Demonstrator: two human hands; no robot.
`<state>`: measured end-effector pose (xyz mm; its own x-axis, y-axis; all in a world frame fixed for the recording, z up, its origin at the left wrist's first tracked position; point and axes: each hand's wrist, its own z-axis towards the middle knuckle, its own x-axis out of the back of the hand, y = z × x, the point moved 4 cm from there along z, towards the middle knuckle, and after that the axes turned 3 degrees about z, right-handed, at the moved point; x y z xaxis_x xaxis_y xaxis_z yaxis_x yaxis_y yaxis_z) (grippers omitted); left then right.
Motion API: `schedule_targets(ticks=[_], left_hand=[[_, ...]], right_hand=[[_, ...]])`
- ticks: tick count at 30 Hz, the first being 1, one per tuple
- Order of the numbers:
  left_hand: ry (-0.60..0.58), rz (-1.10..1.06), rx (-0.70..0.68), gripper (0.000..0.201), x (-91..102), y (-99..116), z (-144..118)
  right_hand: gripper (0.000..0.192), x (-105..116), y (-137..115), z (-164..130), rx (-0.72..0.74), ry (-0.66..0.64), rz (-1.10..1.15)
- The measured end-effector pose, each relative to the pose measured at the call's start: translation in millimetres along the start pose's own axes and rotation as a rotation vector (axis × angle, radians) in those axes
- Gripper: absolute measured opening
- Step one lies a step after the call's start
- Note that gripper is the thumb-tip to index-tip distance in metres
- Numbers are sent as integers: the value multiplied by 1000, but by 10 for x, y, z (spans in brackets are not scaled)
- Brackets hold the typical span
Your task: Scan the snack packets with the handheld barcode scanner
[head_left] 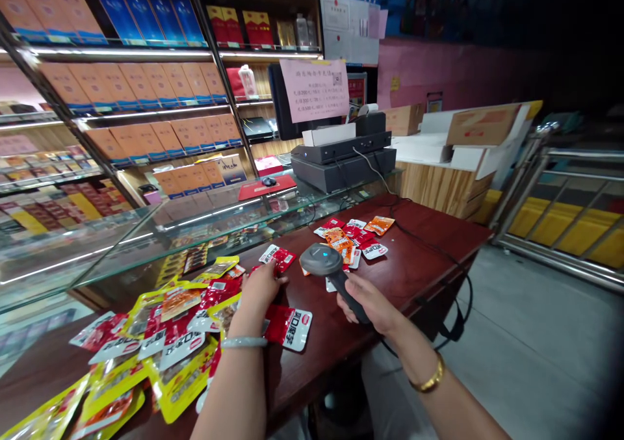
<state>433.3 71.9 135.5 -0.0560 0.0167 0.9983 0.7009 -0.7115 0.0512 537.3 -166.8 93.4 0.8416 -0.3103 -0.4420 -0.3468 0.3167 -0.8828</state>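
My right hand [368, 303] is wrapped round the handle of a dark grey barcode scanner [320, 258], which shows a small blue light on its head. At the middle of the brown table, my left hand [262, 288] has its fingers closed at the near edge of a red and white snack packet [277, 257]; the fingertips are partly hidden. Another red and white packet [291, 327] lies beside my left wrist. To the left spreads a heap of yellow, red and orange snack packets [180, 323]. Beyond the scanner lies a smaller pile of red and orange packets [348, 237].
A glass display counter [209, 209] borders the table's far left side. Behind stand a cash register [344, 160], a monitor with a pink notice [316, 89] and shelves of boxes [141, 86]. A black cable [433, 251] runs over the table's right side. A metal railing [560, 212] stands right.
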Motion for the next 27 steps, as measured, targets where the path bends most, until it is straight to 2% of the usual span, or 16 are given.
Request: schedule_targets(ticks=[3, 6, 8, 10, 14, 20, 24, 27], left_hand=[[88, -30, -21, 64, 46, 12, 34], [205, 28, -57, 60, 39, 91, 57], [164, 58, -116, 56, -25, 174, 70], [65, 65, -163, 52, -82, 234, 68], [-45, 97, -181, 42, -28, 240, -12], [95, 117, -84, 47, 211, 214, -115], [56, 111, -107, 44, 283, 273, 5], [29, 102, -161, 53, 347, 259, 202]], right_hand=[[54, -10, -16, -7, 1, 3, -4], [54, -18, -24, -13, -8, 7, -4], [54, -20, -23, -11, -16, 6, -12], [54, -17, -20, -7, -19, 6, -19], [53, -12, -18, -2, -18, 8, -13], [55, -19, -18, 3, -52, 2, -14], [57, -60, -66, 101, -95, 44, -43], [61, -136, -99, 234, -160, 61, -81]])
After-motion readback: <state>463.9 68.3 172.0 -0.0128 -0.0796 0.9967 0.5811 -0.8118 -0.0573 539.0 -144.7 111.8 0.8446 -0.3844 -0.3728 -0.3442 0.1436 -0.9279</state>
